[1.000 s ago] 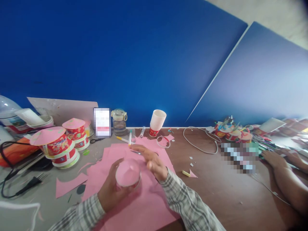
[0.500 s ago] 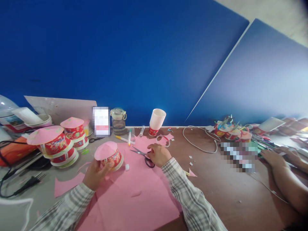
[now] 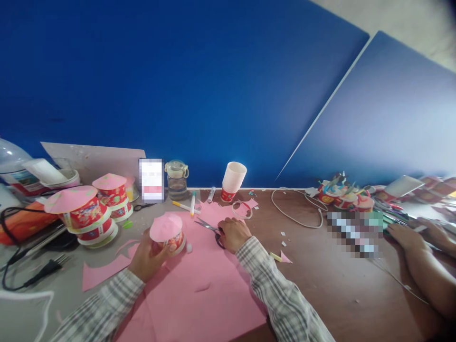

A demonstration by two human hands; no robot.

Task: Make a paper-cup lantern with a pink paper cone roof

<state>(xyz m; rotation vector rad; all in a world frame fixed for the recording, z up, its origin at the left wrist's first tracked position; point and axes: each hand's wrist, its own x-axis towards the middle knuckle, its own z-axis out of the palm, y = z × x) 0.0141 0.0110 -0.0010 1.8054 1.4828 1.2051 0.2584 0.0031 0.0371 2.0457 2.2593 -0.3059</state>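
My left hand (image 3: 148, 259) is wrapped round a red patterned paper cup (image 3: 174, 241) topped by a pink paper cone (image 3: 166, 227), held just above the pink paper sheet (image 3: 203, 280). A small white piece (image 3: 189, 248) lies beside the cup. My right hand (image 3: 233, 233) has its fingers curled over the handles of dark-handled scissors (image 3: 208, 225), whose part-open blades point left over the sheet. Fingers hide part of the handles. At left stand two taller cup stacks with pink cone tops, one nearer (image 3: 83, 216) and one farther (image 3: 113, 194).
White stacked cups (image 3: 235, 176), a lidded jar (image 3: 177, 183), markers (image 3: 193, 204) and a roll of tape (image 3: 242, 209) lie along the blue partition. A black plug (image 3: 44, 273) and pink scraps (image 3: 103, 273) are at left. Another person's arms (image 3: 409, 242) rest at right.
My left hand has shifted right with the cone-topped cup, and the cone tilts more toward me. My right hand has closed farther over the scissors' handles, covering more of them.
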